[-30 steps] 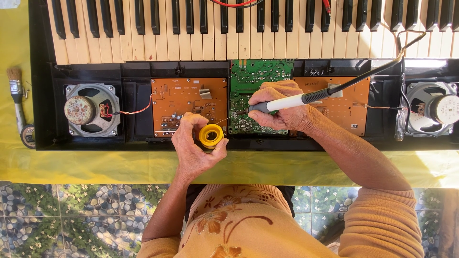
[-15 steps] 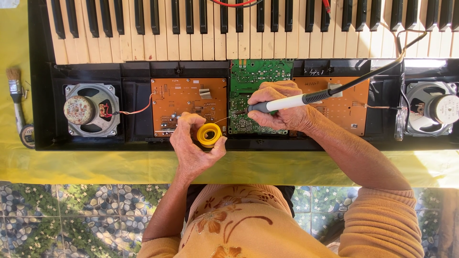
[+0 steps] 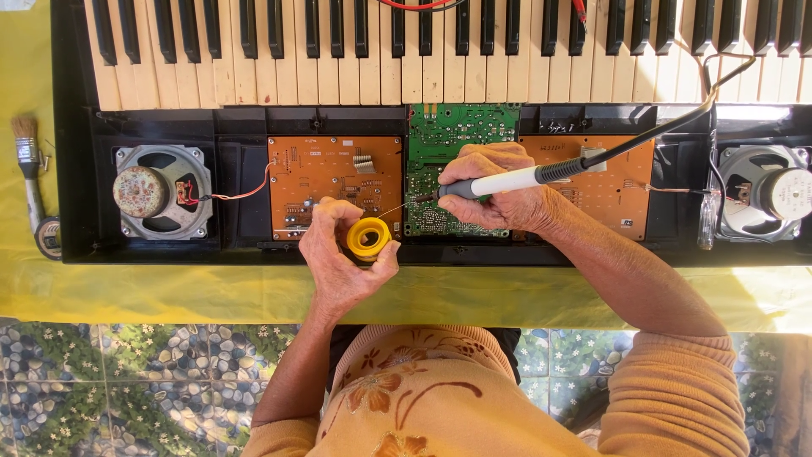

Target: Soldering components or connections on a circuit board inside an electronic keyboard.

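1. We see the left hand (image 3: 338,258) with its grip closed around a yellow solder spool (image 3: 368,239), held just above the near edge of the opened keyboard case (image 3: 72,169).
2. A thin strand of solder wire (image 3: 391,210) runs from the spool up and to the right, toward the green circuit board (image 3: 457,135).
3. We see the right hand (image 3: 495,190) with its grip closed on a soldering iron (image 3: 507,180), white-handled with a black collar, lying nearly level and pointing left.
4. The iron's tip sits over the lower left part of the green board, close to the end of the solder strand; we cannot tell whether they touch.
5. Its black cord (image 3: 677,123) trails away to the right and loops over the far keys (image 3: 338,51).
6. Orange circuit boards lie on either side of the green one: one to the left (image 3: 321,173), one to the right (image 3: 617,190), partly under the right hand.
7. A round speaker (image 3: 156,193) sits at the left end of the case, another (image 3: 765,190) at the right end.
8. A small brush (image 3: 30,169) rests on the yellow cloth (image 3: 169,296) covering the counter, left of the case.
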